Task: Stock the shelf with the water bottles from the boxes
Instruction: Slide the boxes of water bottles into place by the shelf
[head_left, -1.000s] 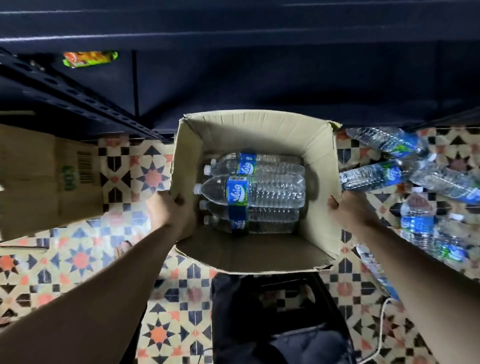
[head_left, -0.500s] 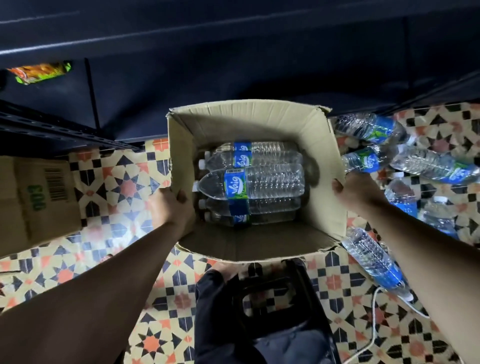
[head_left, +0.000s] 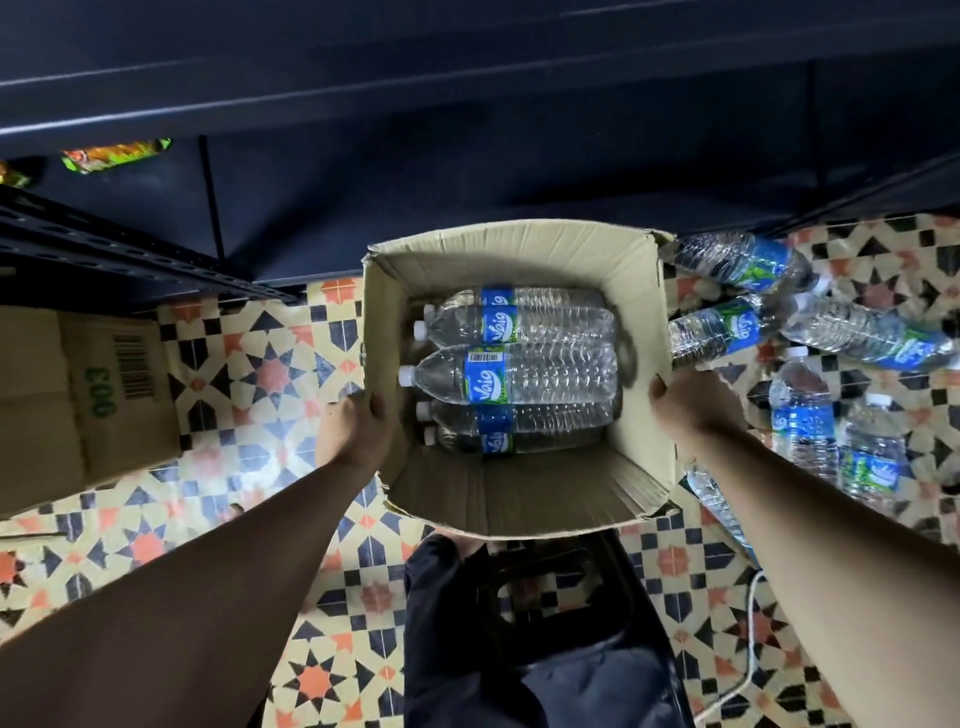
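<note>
Left hand (head_left: 358, 421) and right hand (head_left: 680, 402) clamp opposite walls of open box (head_left: 509, 254). Between hands — several water bottles (head_left: 514, 371) lying inside. More bottles (head_left: 802, 426) loose on floor beyond right hand. Shelf (head_left: 467, 156) ahead looks bare — stocking barely begun.

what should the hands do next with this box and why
Probably set the open box down steady, then free one hand to lift out the top bottle. Both the left hand and right hand grip the box's side walls, the bottles lie stacked inside with caps to the left, and the dark shelf stands just beyond.
</note>
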